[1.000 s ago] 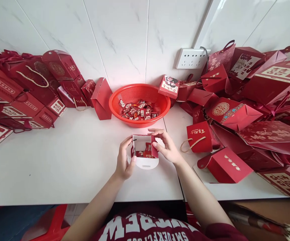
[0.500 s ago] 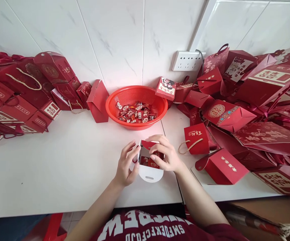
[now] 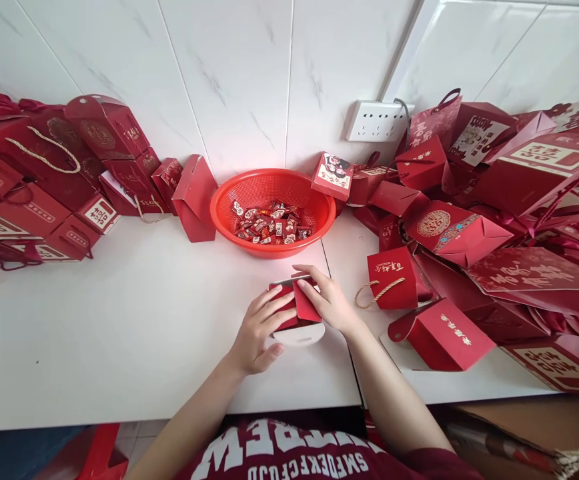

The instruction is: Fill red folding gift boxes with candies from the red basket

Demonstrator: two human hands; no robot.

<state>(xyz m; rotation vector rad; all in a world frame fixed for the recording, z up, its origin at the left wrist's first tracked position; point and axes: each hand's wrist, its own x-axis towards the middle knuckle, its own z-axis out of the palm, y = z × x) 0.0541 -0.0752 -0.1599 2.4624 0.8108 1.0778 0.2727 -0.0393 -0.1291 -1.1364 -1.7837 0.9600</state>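
A small red gift box [image 3: 307, 308] stands on the table in front of me with its two side flaps folded inward. Its white-lined near flap [image 3: 299, 335] sticks out toward me, and the far flap is partly covered by my fingers. My left hand [image 3: 262, 328] lies over the left flap with fingers stretched out and the thumb apart. On the right, my right hand [image 3: 328, 300] holds the box, thumb on the right flap and fingers around the far right edge. What lies inside the box is mostly hidden.
Beyond the box sits a red plastic basket [image 3: 273, 251] holding wrapped candies [image 3: 269, 223]. Red gift boxes [image 3: 44, 210] are stacked at the left. A large heap of red boxes [image 3: 514, 267] fills the right side. A power strip [image 3: 377, 121] is on the tiled wall.
The box's side flaps have been folded inward over its opening. My left hand has moved from the box's left side onto the flap, and my right hand has shifted to the right side.
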